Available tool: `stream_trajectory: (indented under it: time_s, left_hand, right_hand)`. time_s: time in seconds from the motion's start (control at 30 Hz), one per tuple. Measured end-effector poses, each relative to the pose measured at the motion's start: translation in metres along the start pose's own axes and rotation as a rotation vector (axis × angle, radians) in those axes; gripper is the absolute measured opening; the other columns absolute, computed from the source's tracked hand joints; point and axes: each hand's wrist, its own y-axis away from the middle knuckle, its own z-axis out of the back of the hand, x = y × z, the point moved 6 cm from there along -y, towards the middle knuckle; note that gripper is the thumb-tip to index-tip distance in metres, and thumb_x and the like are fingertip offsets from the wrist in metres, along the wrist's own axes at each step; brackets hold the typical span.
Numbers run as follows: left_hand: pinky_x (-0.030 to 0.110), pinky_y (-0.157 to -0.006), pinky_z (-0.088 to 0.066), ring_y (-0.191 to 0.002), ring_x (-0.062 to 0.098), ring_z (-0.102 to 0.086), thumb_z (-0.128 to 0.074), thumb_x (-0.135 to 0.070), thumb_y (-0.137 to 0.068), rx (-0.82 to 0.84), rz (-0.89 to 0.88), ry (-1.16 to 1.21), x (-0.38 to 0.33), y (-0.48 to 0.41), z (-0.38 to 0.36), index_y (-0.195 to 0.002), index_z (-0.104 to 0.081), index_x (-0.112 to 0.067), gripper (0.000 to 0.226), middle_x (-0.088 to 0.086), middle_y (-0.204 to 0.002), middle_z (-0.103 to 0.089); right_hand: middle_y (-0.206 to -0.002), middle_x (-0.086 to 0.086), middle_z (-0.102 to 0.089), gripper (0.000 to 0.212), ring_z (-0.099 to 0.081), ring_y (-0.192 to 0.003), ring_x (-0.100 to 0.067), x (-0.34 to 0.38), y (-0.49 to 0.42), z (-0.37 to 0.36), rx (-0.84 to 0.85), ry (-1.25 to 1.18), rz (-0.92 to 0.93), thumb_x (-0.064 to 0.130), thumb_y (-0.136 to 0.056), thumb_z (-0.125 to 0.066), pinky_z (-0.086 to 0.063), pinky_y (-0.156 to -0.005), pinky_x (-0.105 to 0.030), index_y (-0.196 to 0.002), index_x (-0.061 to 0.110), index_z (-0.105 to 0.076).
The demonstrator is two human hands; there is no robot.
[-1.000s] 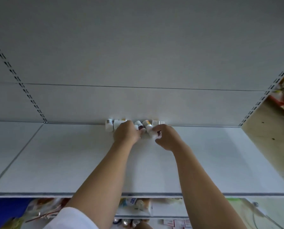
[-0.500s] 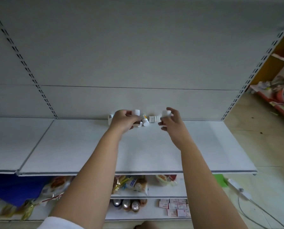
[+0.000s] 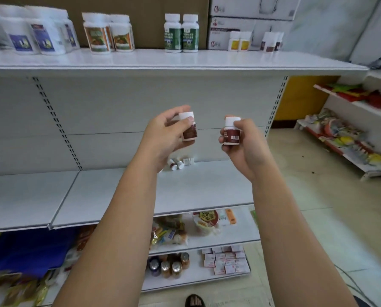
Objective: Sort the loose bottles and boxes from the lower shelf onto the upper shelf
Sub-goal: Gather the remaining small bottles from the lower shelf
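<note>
Brown-labelled left bottle (image 3: 189, 129): white cap, upright, held in the air above the lower shelf (image 3: 118, 191) and below the edge of the upper shelf (image 3: 185, 60).
Left hand (image 3: 163, 136): fingers and thumb curled round the left bottle, thumb across its cap.
Right bottle (image 3: 231, 134): same brown label and white cap, upright, level with the other but apart from it.
Right hand (image 3: 245, 149): fingers wrapped round the right bottle from behind and below.
Lower shelf: white metal; loose bottles (image 3: 178, 164) lie on their sides at the back wall, below the left hand.
Upper shelf: white; rows of upright jars, among them green bottles (image 3: 181, 33).
Bottom shelf: small boxes (image 3: 226, 260) lying flat.
</note>
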Motion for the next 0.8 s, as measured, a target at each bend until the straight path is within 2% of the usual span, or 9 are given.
stream_trajectory:
  time_s: [0.1, 0.27, 0.37, 0.43, 0.57, 0.7, 0.8]
  left_hand:
    - [0.029, -0.074, -0.059, -0.079, 0.015, -0.068, -0.070, -0.014, -0.091, 0.020, -0.079, -0.070, -0.029, 0.006, -0.019, -0.105, -0.068, -0.028, 0.020, -0.002, -0.089, -0.061]
    - [0.026, -0.073, -0.052, -0.082, 0.015, -0.063, -0.073, -0.025, -0.088, 0.020, -0.214, -0.258, -0.078, -0.004, -0.053, -0.097, -0.071, -0.027, 0.010, -0.001, -0.094, -0.071]
    - [0.032, -0.082, -0.057, -0.081, 0.016, -0.066, -0.074, -0.029, -0.087, 0.011, -0.280, -0.333, -0.101, -0.017, -0.076, -0.099, -0.071, -0.027, 0.013, -0.002, -0.090, -0.073]
    - [0.039, -0.088, -0.058, -0.088, 0.022, -0.071, -0.074, -0.031, -0.086, 0.023, -0.323, -0.376, -0.113, -0.030, -0.093, -0.102, -0.072, -0.026, 0.017, -0.001, -0.092, -0.075]
    - [0.042, -0.090, -0.058, -0.099, 0.023, -0.070, -0.074, -0.034, -0.085, 0.053, -0.356, -0.463, -0.127, -0.068, -0.131, -0.101, -0.070, -0.027, 0.018, 0.004, -0.102, -0.073]
    - [0.038, -0.085, -0.060, -0.094, 0.020, -0.072, -0.075, -0.030, -0.085, 0.103, -0.361, -0.537, -0.133, -0.112, -0.176, -0.099, -0.070, -0.021, 0.017, 0.005, -0.097, -0.074]
    - [0.024, -0.071, -0.060, -0.083, 0.012, -0.072, -0.076, -0.028, -0.084, 0.111, -0.350, -0.578, -0.139, -0.144, -0.207, -0.096, -0.069, -0.020, 0.015, 0.001, -0.093, -0.073]
  right_hand:
    - [-0.075, -0.006, -0.054, 0.011, -0.052, -0.060, -0.016, 0.034, 0.017, 0.001, -0.030, 0.038, 0.067, 0.010, -0.098, -0.040, -0.038, -0.055, -0.024, -0.097, 0.010, -0.051]
    - [-0.078, -0.005, -0.057, 0.008, -0.053, -0.064, -0.015, 0.091, 0.022, 0.011, -0.044, 0.155, 0.189, 0.011, -0.096, -0.045, -0.040, -0.063, -0.027, -0.092, 0.013, -0.051]
    - [-0.078, -0.005, -0.059, 0.007, -0.056, -0.064, -0.016, 0.119, 0.008, 0.022, -0.055, 0.162, 0.245, 0.014, -0.096, -0.047, -0.043, -0.062, -0.027, -0.091, 0.014, -0.052]
    - [-0.076, -0.004, -0.059, 0.008, -0.056, -0.063, -0.016, 0.137, -0.008, 0.028, -0.054, 0.185, 0.267, 0.015, -0.096, -0.047, -0.042, -0.060, -0.027, -0.090, 0.014, -0.052]
    - [-0.075, -0.004, -0.059, 0.010, -0.056, -0.061, -0.015, 0.178, -0.041, 0.043, -0.038, 0.235, 0.307, 0.014, -0.097, -0.046, -0.041, -0.061, -0.026, -0.089, 0.013, -0.053]
    - [-0.076, -0.004, -0.054, 0.011, -0.055, -0.062, -0.014, 0.223, -0.075, 0.070, -0.027, 0.332, 0.379, 0.013, -0.097, -0.044, -0.041, -0.063, -0.028, -0.088, 0.011, -0.051]
    - [-0.081, -0.004, -0.051, 0.007, -0.058, -0.068, -0.015, 0.254, -0.106, 0.089, 0.020, 0.421, 0.389, 0.016, -0.097, -0.047, -0.045, -0.065, -0.028, -0.094, 0.012, -0.051]
